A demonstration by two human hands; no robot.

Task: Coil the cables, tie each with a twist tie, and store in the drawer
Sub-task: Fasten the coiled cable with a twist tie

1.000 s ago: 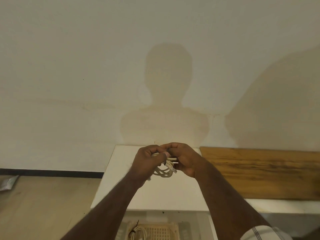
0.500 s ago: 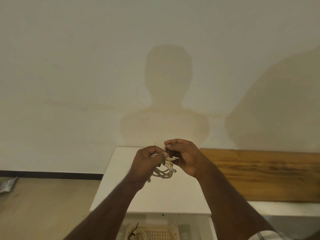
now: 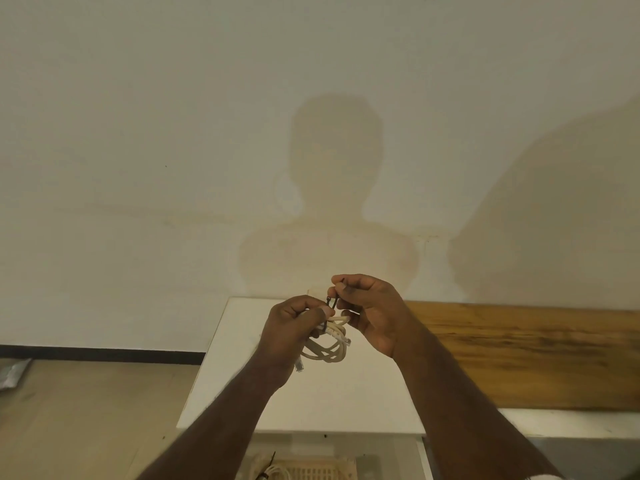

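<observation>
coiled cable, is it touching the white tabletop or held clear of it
Apart. The head view shows the coiled cable gripped by the left hand, its loops hanging in the air above the white tabletop.

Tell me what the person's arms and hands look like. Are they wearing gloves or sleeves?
No gloves. Both the left hand and the right hand are bare, with no rings or watch showing. Both forearms are bare too. At the bottom right corner a bit of pale cloth peeks in, maybe a sleeve edge, too little to tell.
</observation>
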